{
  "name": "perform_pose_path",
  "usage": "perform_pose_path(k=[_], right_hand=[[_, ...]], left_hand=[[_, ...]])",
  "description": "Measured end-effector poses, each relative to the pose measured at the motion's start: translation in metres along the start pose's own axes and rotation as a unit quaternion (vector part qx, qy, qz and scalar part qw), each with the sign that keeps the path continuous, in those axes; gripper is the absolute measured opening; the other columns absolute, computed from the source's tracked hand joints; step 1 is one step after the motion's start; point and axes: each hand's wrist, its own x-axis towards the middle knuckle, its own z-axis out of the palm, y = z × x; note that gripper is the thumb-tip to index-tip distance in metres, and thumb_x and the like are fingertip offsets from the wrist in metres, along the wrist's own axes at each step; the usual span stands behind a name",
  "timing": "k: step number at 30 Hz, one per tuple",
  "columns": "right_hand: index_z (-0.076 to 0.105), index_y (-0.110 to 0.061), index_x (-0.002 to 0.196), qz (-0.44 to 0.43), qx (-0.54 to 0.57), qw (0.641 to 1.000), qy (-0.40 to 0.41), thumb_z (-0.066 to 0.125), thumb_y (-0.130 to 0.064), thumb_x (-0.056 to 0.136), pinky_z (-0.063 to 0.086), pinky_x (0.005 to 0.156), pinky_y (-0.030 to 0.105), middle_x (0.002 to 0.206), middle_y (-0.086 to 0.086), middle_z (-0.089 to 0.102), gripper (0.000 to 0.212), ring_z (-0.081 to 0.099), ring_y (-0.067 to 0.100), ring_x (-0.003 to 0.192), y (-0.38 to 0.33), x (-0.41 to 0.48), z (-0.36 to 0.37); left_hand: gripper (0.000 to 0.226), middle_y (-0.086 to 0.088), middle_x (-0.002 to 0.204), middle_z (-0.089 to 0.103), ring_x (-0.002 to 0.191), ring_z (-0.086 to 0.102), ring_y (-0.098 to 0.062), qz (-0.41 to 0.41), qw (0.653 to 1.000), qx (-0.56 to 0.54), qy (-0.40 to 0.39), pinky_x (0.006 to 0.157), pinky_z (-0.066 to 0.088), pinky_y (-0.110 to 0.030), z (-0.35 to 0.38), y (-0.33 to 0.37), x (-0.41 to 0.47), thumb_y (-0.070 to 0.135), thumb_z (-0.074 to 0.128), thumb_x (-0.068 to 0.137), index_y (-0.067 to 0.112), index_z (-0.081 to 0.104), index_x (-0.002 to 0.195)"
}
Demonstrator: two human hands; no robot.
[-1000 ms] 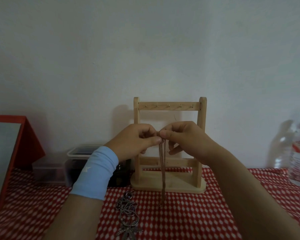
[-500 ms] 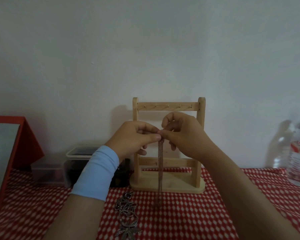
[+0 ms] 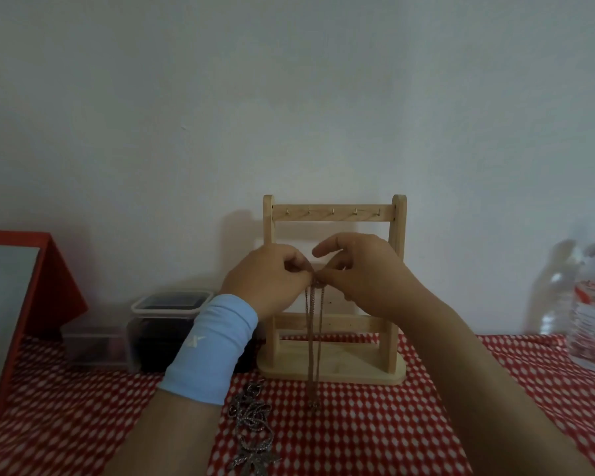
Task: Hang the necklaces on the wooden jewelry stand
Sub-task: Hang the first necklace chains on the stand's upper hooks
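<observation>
Pinched between my left hand point(image 3: 272, 280) and right hand point(image 3: 364, 276), the chain necklace point(image 3: 312, 338) dangles before the wooden stand point(image 3: 334, 369) — silver necklace point(image 3: 253, 431) lies nearer me.

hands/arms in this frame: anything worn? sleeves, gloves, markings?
Both hands are bare, no gloves. The left hand has a light blue stretch wrist sleeve over wrist and lower forearm, with a small white logo on it. The right hand and forearm are uncovered; no rings or watch visible.
</observation>
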Motion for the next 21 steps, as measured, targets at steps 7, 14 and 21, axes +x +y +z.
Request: perform_pose_path(k=[7, 14, 21], right_hand=[[0.078, -0.034, 0.092, 0.0, -0.238, 0.971, -0.003, 0.071, -0.048, 0.085, 0.056, 0.069, 0.027, 0.082, -0.015, 0.07, 0.017, 0.064, 0.003, 0.076, -0.001, -0.003, -0.006], [0.075, -0.02, 0.087, 0.054, -0.012, 0.991, -0.122, 0.07, -0.031, 0.088, 0.063, 0.077, 0.041, 0.084, -0.001, 0.075, 0.012, 0.072, 0.018, 0.076, -0.007, -0.006, -0.009], [0.078, -0.014, 0.083, 0.11, 0.037, 0.983, -0.142, 0.057, -0.026, 0.096, 0.057, 0.069, 0.032, 0.081, -0.001, 0.078, 0.028, 0.069, 0.018, 0.069, -0.003, -0.007, -0.013]], left_hand=[[0.026, -0.004, 0.067, 0.054, 0.065, 0.052, -0.02, -0.019, 0.993, -0.04, -0.106, 0.066, 0.043, -0.033, 0.009, 0.013, -0.005, 0.027, 0.051, 0.091, 0.017, 0.056, 0.068], [0.031, 0.0, 0.069, 0.058, 0.065, 0.054, -0.015, -0.078, 0.929, -0.348, -0.103, 0.066, 0.05, -0.03, 0.004, 0.01, 0.0, 0.011, 0.048, 0.092, 0.017, 0.067, 0.068], [0.026, -0.003, 0.07, 0.05, 0.062, 0.045, -0.016, -0.091, 0.882, -0.447, -0.119, 0.066, 0.046, -0.029, -0.001, 0.006, -0.001, 0.011, 0.038, 0.095, 0.013, 0.05, 0.072]])
